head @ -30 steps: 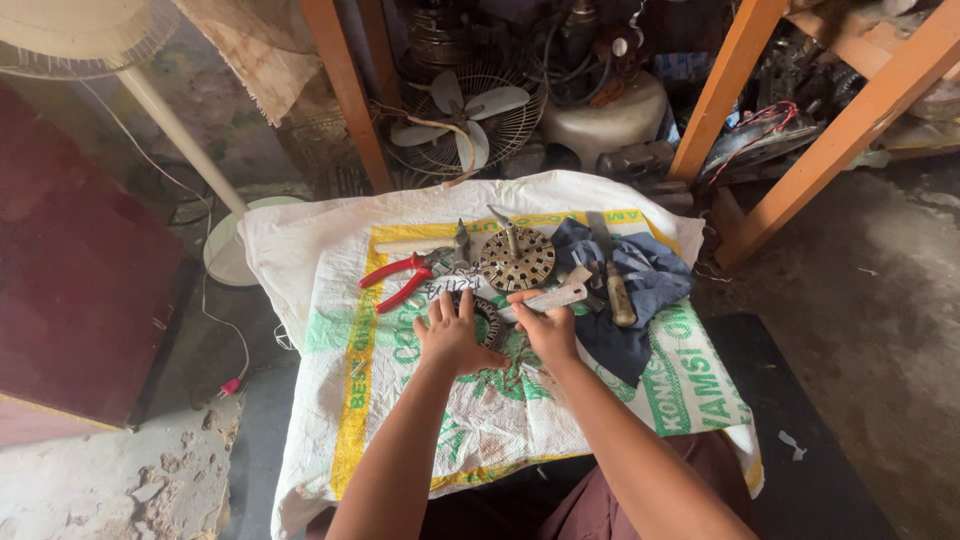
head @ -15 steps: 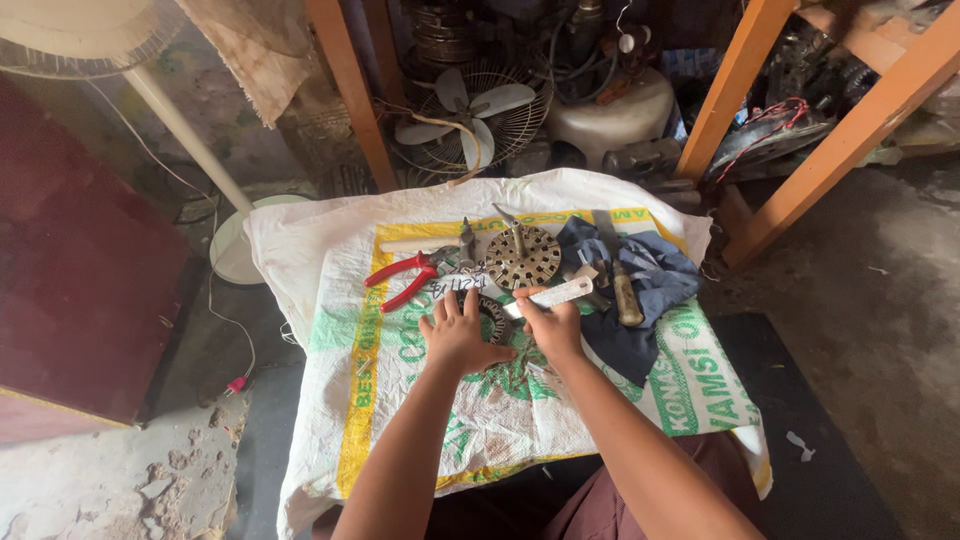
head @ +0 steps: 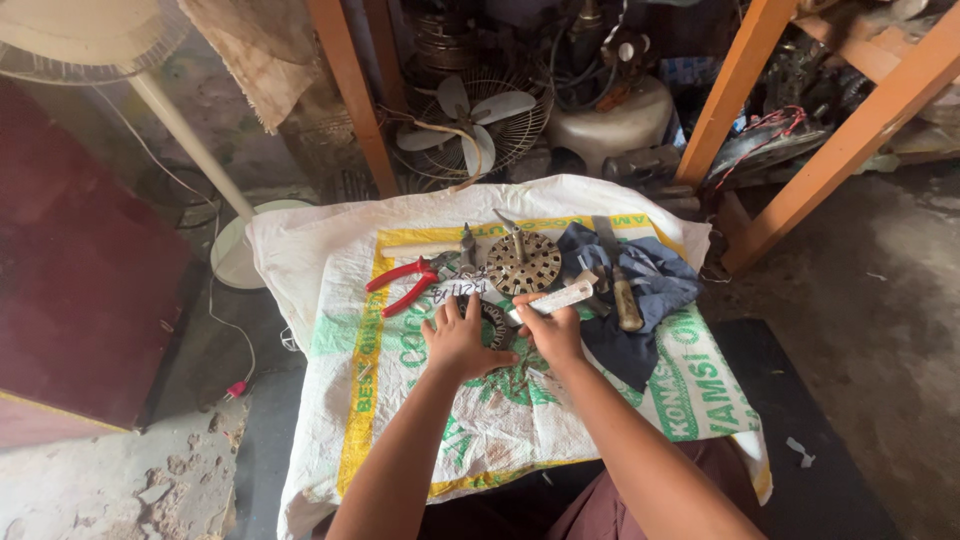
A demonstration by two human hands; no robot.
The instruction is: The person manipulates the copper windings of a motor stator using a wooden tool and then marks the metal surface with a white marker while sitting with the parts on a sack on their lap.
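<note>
A person's two bare hands meet over a dark ring-shaped metal motor part (head: pixel 497 325) lying near the middle of a white woven plastic sack (head: pixel 520 430) spread over the desk. The left hand (head: pixel 458 338) lies flat and spread on the ring; the right hand (head: pixel 552 330) is closed around a pale flat strip (head: pixel 560 297) that points toward two o'clock. The work appears to be at the stage of fitting or measuring at the ring, and the next move likely calls for steadying the ring while guiding the strip. Red-handled pliers (head: pixel 405 283) lie at ten o'clock, a perforated round metal disc (head: pixel 523 264) at twelve, and a crumpled blue cloth (head: pixel 640 290) at two.
</note>
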